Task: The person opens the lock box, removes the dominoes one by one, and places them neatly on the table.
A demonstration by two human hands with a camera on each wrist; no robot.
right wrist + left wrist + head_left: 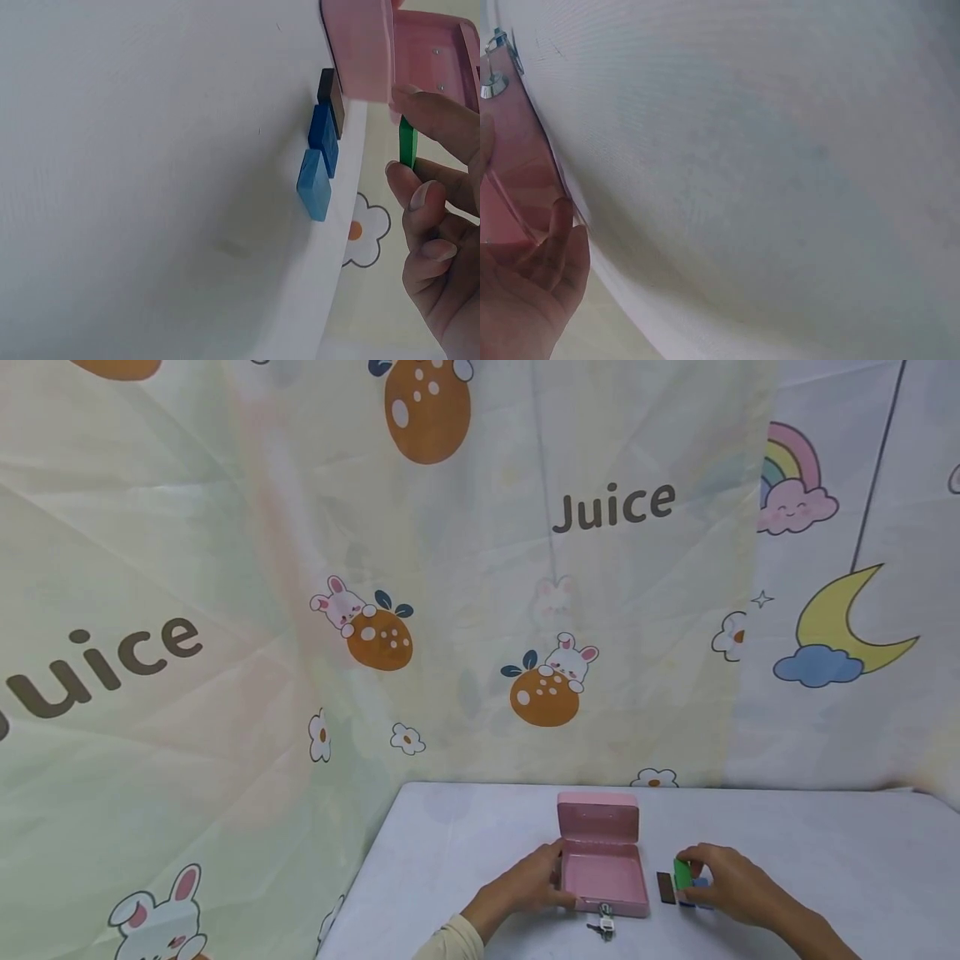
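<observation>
A pink box [630,911] stands on the table with its lid [598,820] raised and its inside bare. My left hand [532,881] holds the box by its left side, thumb at the front corner and fingers towards the back. To the right of the box, my right hand [727,881] pinches a thin green block [407,142] between thumb and fingertips, above the table. Below it, a dark brown block [331,101], a dark blue block [323,140] and a light blue block [315,187] stand side by side in a row.
At the front of the box hangs a small silver padlock [607,922], with keys [597,931] beside it. A white cloth covers the table [450,835]. Behind it hangs a printed curtain [465,743] with rabbits, fruit and flowers.
</observation>
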